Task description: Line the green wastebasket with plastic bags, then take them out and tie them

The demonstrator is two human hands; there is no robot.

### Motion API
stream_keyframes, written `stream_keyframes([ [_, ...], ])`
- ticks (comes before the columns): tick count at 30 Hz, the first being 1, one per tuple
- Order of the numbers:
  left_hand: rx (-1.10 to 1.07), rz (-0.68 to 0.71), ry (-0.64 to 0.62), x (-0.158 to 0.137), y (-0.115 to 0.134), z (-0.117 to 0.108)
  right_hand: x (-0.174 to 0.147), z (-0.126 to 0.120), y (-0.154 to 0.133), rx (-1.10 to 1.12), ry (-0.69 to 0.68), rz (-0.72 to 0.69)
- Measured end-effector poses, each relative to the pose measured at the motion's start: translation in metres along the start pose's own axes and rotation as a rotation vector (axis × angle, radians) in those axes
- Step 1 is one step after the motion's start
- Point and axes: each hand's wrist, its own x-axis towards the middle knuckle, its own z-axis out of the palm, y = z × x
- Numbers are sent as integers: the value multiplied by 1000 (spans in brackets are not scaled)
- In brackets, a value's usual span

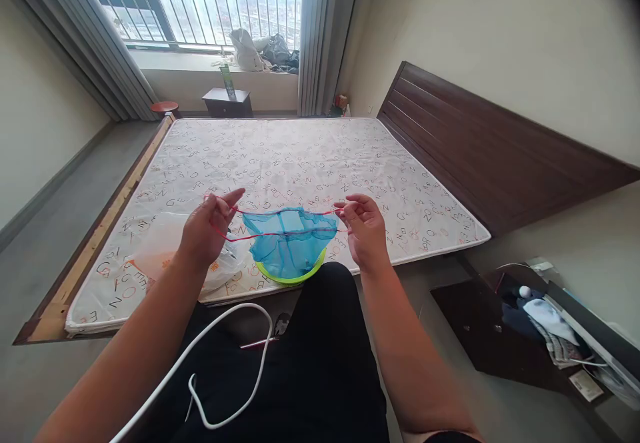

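A sheer blue mesh drawstring bag (287, 246) hangs between my hands, its red cords (265, 235) stretched out to both sides. On the left, my left hand (207, 226) is closed on the red cord, with the index finger pointing out. At the other side my right hand (364, 229) pinches the cord end with thumb and fingers. Behind and below the bag, a lime-green basin (293, 279) sits at the mattress edge, partly hidden by the bag and my knee. A crumpled clear plastic bag (223, 269) with orange print lies near my left forearm.
The letter-printed mattress (280, 156) lies on a wooden bed frame, with a dark headboard (480, 129) at right. A white cable (260, 309) loops over my lap. A dark nightstand (470, 316) with piled items stands at the lower right. A small cabinet (227, 104) stands beneath the window.
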Motion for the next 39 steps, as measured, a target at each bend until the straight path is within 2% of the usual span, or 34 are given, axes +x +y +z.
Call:
stream_keyframes([
  [3, -47, -33, -109, -10, 4, 34, -7, 22, -6, -23, -106, -26],
  [6, 29, -193, -265, -13, 1, 57, -6, 38, -16, -142, -310, 61],
  [10, 127, -304, -506, -19, -11, 72, -2, 53, -23, -420, -579, 58],
  [13, 195, -325, -630, -26, -19, 74, -2, 58, -20, -572, -653, 38],
  [17, 231, -336, -711, -36, -30, 74, -2, 56, -12, -670, -600, -8],
  [18, 209, -321, -681, -38, -34, 75, -2, 55, -10, -667, -566, -30],
  [20, 151, -244, -543, -43, -46, 78, 0, 56, -8, -588, -425, -69],
  [22, 136, -139, -416, -47, -61, 82, 1, 58, -7, -398, -254, -47],
  [23, 170, -100, -402, -47, -69, 85, 2, 60, -6, -286, -201, -7],
  [24, 236, -75, -434, -47, -77, 87, 2, 62, -6, -185, -182, 43],
  [26, 425, -48, -575, -45, -90, 89, 1, 66, -5, -67, -214, 134],
  [28, 587, -17, -680, -44, -99, 89, 1, 66, -3, -49, -246, 167],
  [29, 622, 3, -685, -43, -101, 88, 1, 65, -3, -51, -245, 164],
  [30, 613, 26, -654, -44, -101, 86, 1, 62, -2, -51, -233, 154],
  [34, 372, 155, -386, -56, -87, 74, 8, 44, -3, -45, -160, 118],
  [36, 396, 248, -390, -62, -76, 71, 11, 39, -4, -46, -151, 151],
  [39, 647, 341, -482, -67, -65, 72, 11, 40, -5, 11, -145, 257],
])
